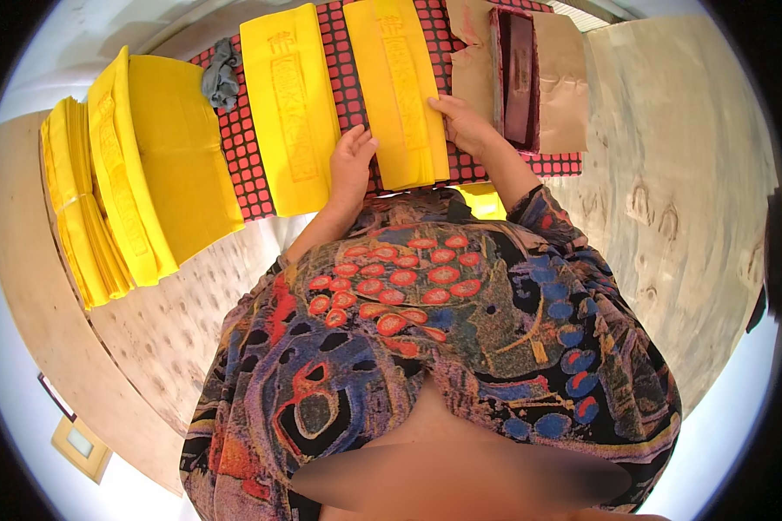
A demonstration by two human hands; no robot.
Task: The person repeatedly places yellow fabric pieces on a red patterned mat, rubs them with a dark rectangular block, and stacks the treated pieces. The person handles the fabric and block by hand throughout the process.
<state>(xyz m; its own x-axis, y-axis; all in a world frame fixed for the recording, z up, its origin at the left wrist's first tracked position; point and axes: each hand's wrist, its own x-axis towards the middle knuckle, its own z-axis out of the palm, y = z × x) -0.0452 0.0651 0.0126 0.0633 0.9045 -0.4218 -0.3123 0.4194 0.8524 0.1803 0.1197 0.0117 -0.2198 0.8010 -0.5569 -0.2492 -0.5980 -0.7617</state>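
Observation:
In front of me lies a stack of long folded yellow paper sheets (387,130), with a faint red stamped print along its length. My right hand (469,126) is at its right edge, a fingertip over the top sheet and the other fingers partly hidden; it seems to pinch the edge. At the left edge rests my left hand (354,158), its fingers loosely bent and a little apart, holding nothing. Another printed yellow stack (291,113) lies just left of it. To the right, a dark red ink tray (497,78) has a long dark block (520,82) in it.
A red-and-black checked cloth (347,69) covers the work surface. Brown paper (565,87) lies under the tray. A crumpled grey rag (222,74) sits at the back left. More yellow sheets (182,139) are piled farther left, beside thick folded bundles (74,200).

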